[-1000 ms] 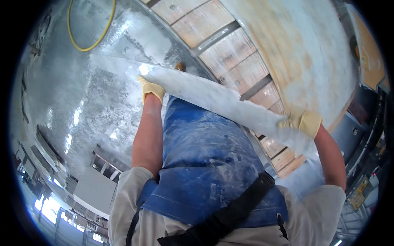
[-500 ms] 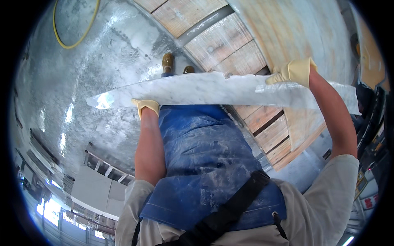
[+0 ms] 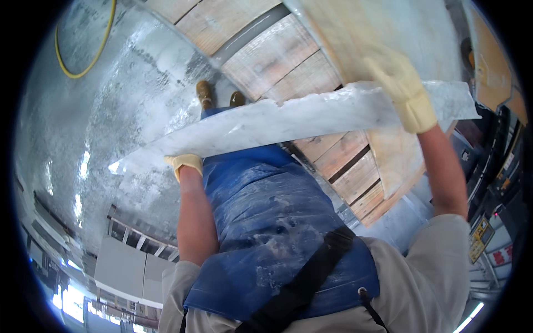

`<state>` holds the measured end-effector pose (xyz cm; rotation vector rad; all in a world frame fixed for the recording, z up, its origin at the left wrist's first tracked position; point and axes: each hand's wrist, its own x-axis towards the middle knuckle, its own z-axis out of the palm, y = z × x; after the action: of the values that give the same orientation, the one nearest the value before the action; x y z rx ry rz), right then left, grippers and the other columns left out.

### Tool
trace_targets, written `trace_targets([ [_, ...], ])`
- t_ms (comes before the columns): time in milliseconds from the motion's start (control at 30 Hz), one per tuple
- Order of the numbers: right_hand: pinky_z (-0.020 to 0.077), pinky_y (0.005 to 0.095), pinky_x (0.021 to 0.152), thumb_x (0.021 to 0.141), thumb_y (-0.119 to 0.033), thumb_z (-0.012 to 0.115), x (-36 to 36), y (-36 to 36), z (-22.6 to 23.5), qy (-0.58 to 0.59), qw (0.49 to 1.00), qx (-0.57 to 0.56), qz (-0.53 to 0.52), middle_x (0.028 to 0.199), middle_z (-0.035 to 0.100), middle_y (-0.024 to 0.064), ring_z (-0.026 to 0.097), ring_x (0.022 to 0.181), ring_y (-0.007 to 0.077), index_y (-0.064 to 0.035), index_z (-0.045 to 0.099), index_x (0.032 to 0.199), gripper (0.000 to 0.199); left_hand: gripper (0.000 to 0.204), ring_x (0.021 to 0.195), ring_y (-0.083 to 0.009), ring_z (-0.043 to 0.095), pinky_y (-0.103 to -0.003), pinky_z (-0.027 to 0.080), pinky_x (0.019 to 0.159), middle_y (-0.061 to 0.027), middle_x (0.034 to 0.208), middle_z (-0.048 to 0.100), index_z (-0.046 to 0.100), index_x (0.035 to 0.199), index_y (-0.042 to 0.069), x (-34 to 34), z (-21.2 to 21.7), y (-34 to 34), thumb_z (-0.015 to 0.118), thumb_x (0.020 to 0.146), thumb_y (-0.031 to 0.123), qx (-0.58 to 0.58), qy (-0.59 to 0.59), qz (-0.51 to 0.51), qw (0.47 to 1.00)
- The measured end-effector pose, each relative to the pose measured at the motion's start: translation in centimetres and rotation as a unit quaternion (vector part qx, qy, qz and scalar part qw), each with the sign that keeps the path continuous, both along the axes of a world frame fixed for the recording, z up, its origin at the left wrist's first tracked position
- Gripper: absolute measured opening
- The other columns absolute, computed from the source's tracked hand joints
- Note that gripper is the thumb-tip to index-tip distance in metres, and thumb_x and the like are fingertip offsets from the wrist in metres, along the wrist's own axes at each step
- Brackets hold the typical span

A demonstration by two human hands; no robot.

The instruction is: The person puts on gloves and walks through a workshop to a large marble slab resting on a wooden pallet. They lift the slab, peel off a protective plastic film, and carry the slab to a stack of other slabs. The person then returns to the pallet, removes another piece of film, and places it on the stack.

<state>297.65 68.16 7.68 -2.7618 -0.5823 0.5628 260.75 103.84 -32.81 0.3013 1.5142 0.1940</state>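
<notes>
A long, narrow strip of white-grey marble [image 3: 261,122] lies across in front of my blue apron [image 3: 272,205], its far edge jagged and its left end tapering. My left hand [image 3: 186,162], in a cream glove, grips the near edge close to the left end; its fingers disappear beneath the stone. Over the right part of the strip, my gloved right hand [image 3: 404,89] has its fingers stretched past the far edge, blurred by motion. Beyond and partly under the strip lies a large brown-veined stone slab [image 3: 422,33].
Wooden planks [image 3: 283,58] with gaps and a grey bar support the slab. My brown boots [image 3: 204,94] stand on the wet grey floor [image 3: 127,89]. A yellow hose [image 3: 102,50] curls at upper left. Grey blocks [image 3: 119,263] sit at lower left; machinery [image 3: 488,216] lines the right.
The strip has tilted, its right end swinging farther away and its left end nearer. My right hand has come off its grip and reached outward. The view has shifted slightly.
</notes>
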Motion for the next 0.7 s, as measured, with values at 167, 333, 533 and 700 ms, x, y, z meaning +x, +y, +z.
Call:
trace_targets([
  [167,0.0523,0.0402,0.099,0.092,0.002,0.065,-6.5,-6.2,8.8,-0.437,0.874,-0.011,-0.212,0.119,0.069,0.0251,0.066,0.112,0.033,0.0008,0.051,0.148,0.058,0.072,0.123,-0.0296,0.059,-0.041,0.043,0.109,-0.008,0.141,0.061,0.055,0.143,0.009,-1.3,0.9,0.4,0.045,0.103,0.067,-0.009,0.005,0.012,1.0],
  [333,0.0361,0.043,0.118,0.099,-0.022,0.053,-12.6,-20.5,-0.5,-0.049,0.762,0.316,-0.564,0.136,0.063,0.0134,0.062,0.123,0.0292,-0.0054,0.04,0.157,0.062,0.07,0.119,-0.03,0.062,-0.041,0.046,0.106,-0.0086,0.139,0.063,0.056,0.141,0.008,-3.2,2.8,0.1,0.047,0.103,0.066,0.002,0.046,-0.019,0.999],
  [533,0.0259,0.0438,0.125,0.101,-0.078,0.03,-7.3,-15.5,-5.3,0.052,0.626,0.472,-0.618,0.158,0.051,0.0052,0.044,0.145,0.0255,-0.0083,0.042,0.158,0.091,0.067,0.115,-0.0303,0.065,-0.04,0.049,0.103,-0.0093,0.135,0.066,0.059,0.138,0.007,-3.5,4.1,-1.6,0.048,0.104,0.064,-0.002,0.072,-0.052,0.996],
  [700,0.0218,0.0475,0.128,0.1,-0.079,0.028,-7.7,-9.5,-2.6,0.112,0.524,0.501,-0.68,0.169,0.033,0.0054,0.029,0.155,0.0295,-0.0142,0.032,0.164,0.092,0.065,0.112,-0.0307,0.068,-0.04,0.052,0.101,-0.0099,0.132,0.068,0.06,0.136,0.006,-6.7,11.1,2.1,0.049,0.104,0.062,-0.079,0.127,-0.259,0.954],
])
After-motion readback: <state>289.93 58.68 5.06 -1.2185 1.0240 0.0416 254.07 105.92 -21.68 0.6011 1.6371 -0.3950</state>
